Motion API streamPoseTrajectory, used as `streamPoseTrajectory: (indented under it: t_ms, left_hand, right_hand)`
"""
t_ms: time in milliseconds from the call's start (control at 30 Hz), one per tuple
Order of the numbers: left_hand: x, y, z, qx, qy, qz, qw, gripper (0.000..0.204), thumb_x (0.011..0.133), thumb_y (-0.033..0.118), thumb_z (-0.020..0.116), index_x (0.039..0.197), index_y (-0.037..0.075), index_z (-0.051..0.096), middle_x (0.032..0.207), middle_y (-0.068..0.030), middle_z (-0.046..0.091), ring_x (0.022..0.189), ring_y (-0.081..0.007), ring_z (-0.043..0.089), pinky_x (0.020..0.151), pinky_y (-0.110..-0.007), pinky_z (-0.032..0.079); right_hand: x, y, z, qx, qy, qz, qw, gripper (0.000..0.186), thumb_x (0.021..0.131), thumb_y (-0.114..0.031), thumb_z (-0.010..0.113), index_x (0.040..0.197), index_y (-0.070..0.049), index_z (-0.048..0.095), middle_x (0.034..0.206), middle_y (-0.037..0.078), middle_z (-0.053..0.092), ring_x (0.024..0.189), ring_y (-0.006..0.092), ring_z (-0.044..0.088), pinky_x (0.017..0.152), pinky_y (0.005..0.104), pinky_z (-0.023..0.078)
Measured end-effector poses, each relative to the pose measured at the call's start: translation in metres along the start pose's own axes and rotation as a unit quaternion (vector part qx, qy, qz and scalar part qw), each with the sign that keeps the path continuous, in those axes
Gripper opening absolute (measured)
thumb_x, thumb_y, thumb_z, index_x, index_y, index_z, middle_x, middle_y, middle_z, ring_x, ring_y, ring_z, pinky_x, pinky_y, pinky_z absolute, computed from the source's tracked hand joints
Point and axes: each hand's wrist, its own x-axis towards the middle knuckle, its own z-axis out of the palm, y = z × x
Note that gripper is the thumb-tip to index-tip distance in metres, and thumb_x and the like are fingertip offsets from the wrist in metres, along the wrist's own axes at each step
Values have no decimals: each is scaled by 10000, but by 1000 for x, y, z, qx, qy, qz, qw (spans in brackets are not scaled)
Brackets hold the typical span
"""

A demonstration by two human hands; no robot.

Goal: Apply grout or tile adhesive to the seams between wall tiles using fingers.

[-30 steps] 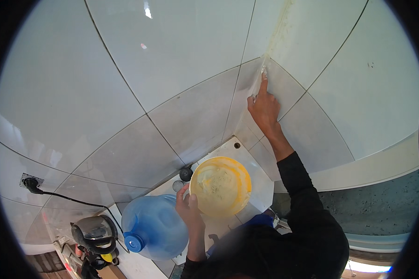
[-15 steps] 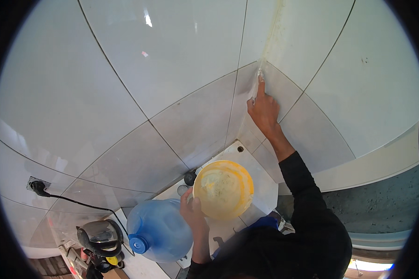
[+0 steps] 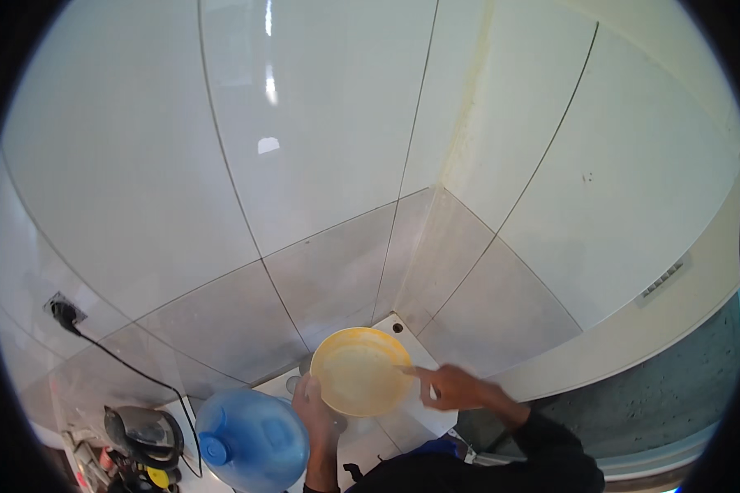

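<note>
A round yellow tub [image 3: 344, 335] with a pale, creamy mix [image 3: 360, 380] inside is tilted toward me above the white countertop. My left hand [image 3: 311, 404] grips the tub by its left side, the fingers partly hidden behind it. At the opposite rim is my right hand [image 3: 454, 388], its index finger stretched over the edge of the tub. The other fingers of that hand are curled, and no tool shows in it; slight blur hides the fingertip. Ahead, a smeared, yellowish filled joint [image 3: 460, 123] runs down the corner between two tiled walls.
A large blue water bottle [image 3: 259, 440] stands close to my left forearm. Farther left are an electric kettle [image 3: 144, 435] and a black cord plugged into a wall socket [image 3: 64, 311]. The countertop [image 3: 423, 355] has a small round hole near the corner. A dark grey surface [image 3: 617, 415] lies to the right.
My right hand has come down from the wall corner to the tub's right rim. The left hand still holds the tub. My view has shifted, showing more of the upper wall.
</note>
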Motion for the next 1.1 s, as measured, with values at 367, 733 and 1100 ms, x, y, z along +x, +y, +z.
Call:
streamPoseTrajectory:
  t_ms: [367, 733, 1100]
  left_hand:
    - [-56, 31, 35, 35, -1, 117, 993, 446, 951, 421, 801, 1248, 110, 682, 973, -83, 739, 831, -183, 707, 768, -351, 570]
    - [-158, 24, 22, 61, 162, -10, 985, 599, 953, 536, 787, 1245, 32, 650, 856, -72, 706, 797, -140, 664, 789, -306, 529]
    - [-267, 34, -27, 60, 214, 66, 973, 687, 937, 550, 783, 1367, 45, 604, 1092, -182, 759, 1029, -245, 721, 942, -395, 545]
  right_hand:
    - [-124, 139, 68, 108, -1, 154, 982, 530, 1010, -426, 734, 1413, -91, 652, 979, 70, 704, 830, 196, 617, 1184, 589, 432]
    - [-9, 165, 32, 5, 37, -521, 853, 495, 1023, -87, 670, 1503, 14, 604, 1029, 132, 773, 810, 180, 696, 751, 309, 579]
    - [-74, 80, 35, 184, -7, -209, 960, 357, 1023, -144, 656, 1367, -51, 663, 947, 110, 727, 756, 183, 640, 710, 323, 548]
